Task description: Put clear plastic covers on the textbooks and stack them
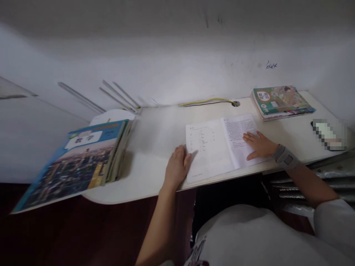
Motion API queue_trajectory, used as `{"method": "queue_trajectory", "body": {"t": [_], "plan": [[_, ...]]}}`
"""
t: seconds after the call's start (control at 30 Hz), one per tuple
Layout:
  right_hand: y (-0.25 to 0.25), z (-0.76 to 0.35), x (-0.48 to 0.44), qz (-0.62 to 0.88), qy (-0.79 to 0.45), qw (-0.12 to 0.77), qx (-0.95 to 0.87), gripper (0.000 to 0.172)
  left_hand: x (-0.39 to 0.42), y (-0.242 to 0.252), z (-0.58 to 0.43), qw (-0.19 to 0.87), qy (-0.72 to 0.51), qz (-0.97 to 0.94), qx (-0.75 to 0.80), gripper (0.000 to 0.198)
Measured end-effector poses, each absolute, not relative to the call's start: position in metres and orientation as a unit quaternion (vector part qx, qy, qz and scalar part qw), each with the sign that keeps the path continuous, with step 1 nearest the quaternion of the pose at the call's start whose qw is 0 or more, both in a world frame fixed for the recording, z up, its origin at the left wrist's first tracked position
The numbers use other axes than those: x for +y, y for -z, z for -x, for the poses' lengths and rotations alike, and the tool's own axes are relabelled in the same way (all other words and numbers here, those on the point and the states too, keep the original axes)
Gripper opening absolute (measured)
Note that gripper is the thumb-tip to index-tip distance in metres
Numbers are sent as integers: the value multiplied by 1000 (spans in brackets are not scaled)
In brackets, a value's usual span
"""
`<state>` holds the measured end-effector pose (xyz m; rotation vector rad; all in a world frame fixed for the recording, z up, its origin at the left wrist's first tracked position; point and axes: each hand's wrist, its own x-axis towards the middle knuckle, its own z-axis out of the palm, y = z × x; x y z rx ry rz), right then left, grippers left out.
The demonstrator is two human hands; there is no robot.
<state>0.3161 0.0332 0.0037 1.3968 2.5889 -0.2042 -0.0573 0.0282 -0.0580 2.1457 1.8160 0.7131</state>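
An open book lies flat on the white desk, printed text showing on its right page and sparser print on the left. Spread flat on the right page is my right hand, with a grey band round that wrist. My left hand rests on the desk beside the book's left edge, its thumb at the page edge and its fingers slightly bent. Neither hand grips anything.
A stack of books with a city-picture cover overhangs the desk at left. Another stack sits at back right, near a partly pixelated phone-like object. A yellow cable runs along the wall to a hole.
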Motion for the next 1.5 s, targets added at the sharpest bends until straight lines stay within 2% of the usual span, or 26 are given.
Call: {"method": "queue_trajectory", "body": {"t": [0.13,0.23,0.37,0.47,0.63,0.7,0.9,1.07,1.2,1.37,1.43,1.5], "plan": [[-2,-307,32,-464,55,67,882,91,30,57,55,101,-217,-746,621,63],[-5,-307,31,-462,64,80,881,88,29,52,52,116,-225,-740,623,61],[-13,-292,24,-450,35,43,891,73,20,36,47,149,-316,-679,646,51],[-11,-264,11,-418,9,-8,908,66,15,24,46,224,-361,-608,670,48],[14,-238,-5,-425,23,-24,905,78,18,15,51,468,-427,-461,622,45],[23,-239,-6,-424,31,-38,904,83,21,13,54,534,-449,-406,591,39],[34,-242,-4,-417,40,-72,905,87,38,1,56,554,-407,-410,600,19],[34,-242,-4,-421,77,-79,900,88,53,-20,37,635,-350,-396,563,24],[25,-249,3,-412,188,-133,881,79,60,-53,7,613,-380,-445,530,30],[-12,-272,22,-454,392,-324,731,66,56,-96,-54,576,-396,-561,444,35],[-26,-290,29,-476,435,-382,662,72,52,-100,-71,569,-374,-611,404,37],[-29,-310,32,-496,441,-416,622,76,50,-92,-73,508,-370,-669,398,37]]}}
